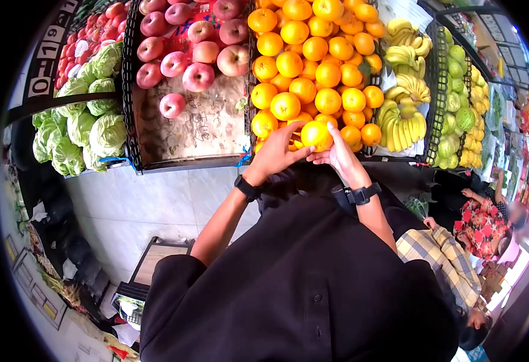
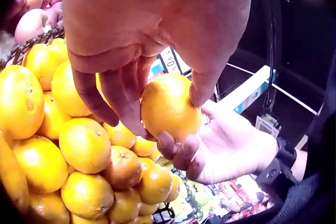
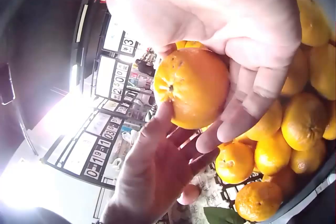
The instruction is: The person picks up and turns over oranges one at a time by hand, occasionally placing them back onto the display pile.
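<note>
Both of my hands hold one orange (image 1: 317, 136) in front of my chest, over the near edge of a heap of oranges (image 1: 327, 75). My left hand (image 1: 274, 155) grips it from the left; in the left wrist view its thumb presses one side of the orange (image 2: 172, 107) and its fingers curl along the other. From the opposite side, my right hand (image 1: 344, 161) supports the fruit, fingertips against its underside. The right wrist view shows the stem end of the orange (image 3: 191, 88), brown specks on its skin, and the left thumb touching near the stem.
Left of the oranges is a bin with red apples (image 1: 198, 76), then cabbages (image 1: 106, 134). Bananas (image 1: 402, 125) and green fruit (image 1: 451, 123) lie to the right. A black mesh divider (image 1: 130, 90) separates bins. People, one in a plaid shirt (image 1: 442, 256), are at my right.
</note>
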{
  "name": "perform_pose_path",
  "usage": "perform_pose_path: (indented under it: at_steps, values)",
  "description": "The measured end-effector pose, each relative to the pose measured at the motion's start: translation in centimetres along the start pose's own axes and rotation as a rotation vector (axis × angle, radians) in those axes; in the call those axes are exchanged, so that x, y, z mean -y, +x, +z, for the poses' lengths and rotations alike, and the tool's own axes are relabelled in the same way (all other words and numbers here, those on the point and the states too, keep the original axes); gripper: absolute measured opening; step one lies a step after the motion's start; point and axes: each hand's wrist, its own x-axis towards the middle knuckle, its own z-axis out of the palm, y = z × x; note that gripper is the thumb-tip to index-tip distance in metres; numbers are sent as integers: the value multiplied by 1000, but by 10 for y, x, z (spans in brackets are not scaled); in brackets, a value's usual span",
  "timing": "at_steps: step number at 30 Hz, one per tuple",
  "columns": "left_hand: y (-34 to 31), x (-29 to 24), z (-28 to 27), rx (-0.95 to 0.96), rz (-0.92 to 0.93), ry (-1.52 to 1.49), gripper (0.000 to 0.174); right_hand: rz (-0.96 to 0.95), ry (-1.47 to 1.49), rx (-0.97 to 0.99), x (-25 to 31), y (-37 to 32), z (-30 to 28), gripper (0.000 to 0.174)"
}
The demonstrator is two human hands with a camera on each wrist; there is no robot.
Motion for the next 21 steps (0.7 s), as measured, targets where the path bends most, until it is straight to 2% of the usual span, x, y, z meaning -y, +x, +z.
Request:
perform_pose_path:
  at_steps: [3,4,7,8,11,13,15,17,19,20,21]
  values:
    - [0,-6,-13,-16,-75,-120,65,-48,37,34,-2,1,8,75]
    - [2,10,-13,-34,-68,-102,68,-38,53,77,-3,2,6,69]
    - [-2,16,-25,-83,-120,-191,70,-175,-70,-56,-1,4,22,59]
    - [-1,22,-26,-114,-109,-240,73,-259,-74,-72,3,6,28,48]
    - [12,35,-42,-163,-107,-153,73,-488,-263,-151,17,35,34,46]
    - [22,13,-58,-249,-91,-65,68,-548,-248,-206,34,58,46,43]
    - [41,18,-69,-310,-26,-141,66,-622,-289,-242,52,83,55,41]
    - [54,16,-85,-354,-78,98,63,-804,-507,-366,59,118,60,39]
    - [64,24,-91,-398,-169,182,59,-802,-713,-442,64,139,66,40]
    - [68,40,-92,-474,-66,404,52,-772,-807,-421,63,144,67,42]
    - [69,57,-90,-480,-73,377,51,-795,-949,-444,61,150,69,44]
